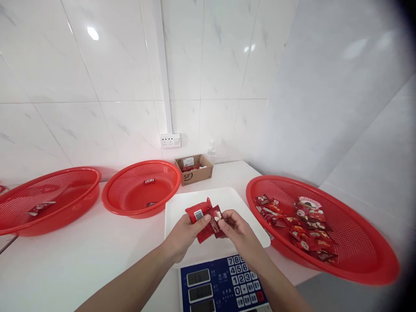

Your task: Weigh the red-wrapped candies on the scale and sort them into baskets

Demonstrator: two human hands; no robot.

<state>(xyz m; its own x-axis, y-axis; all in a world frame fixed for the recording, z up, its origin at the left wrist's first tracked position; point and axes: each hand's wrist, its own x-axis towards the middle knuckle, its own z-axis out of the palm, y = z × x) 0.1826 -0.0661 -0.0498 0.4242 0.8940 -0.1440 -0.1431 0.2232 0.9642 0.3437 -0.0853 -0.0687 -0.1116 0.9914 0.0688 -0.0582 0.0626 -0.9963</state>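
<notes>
Over the white weighing pan [178,197] of a digital scale, both hands are held close together. My left hand [185,229] is closed on a bright red snack packet [202,234] with a barcode label facing up. Between the thumb and fingers of my right hand [236,227] is a darker red snack packet [215,220] with pale printing. It overlaps the right side of the bright red one, and the left thumb reaches near its edge. What lies beneath the packets is hidden.
At right, a red basket [364,242] holds several packets. A red basket [139,212] with two packets and another [78,212] with one are at left. A cardboard box [198,174] stands behind. The scale's keypad panel [224,286] is in front.
</notes>
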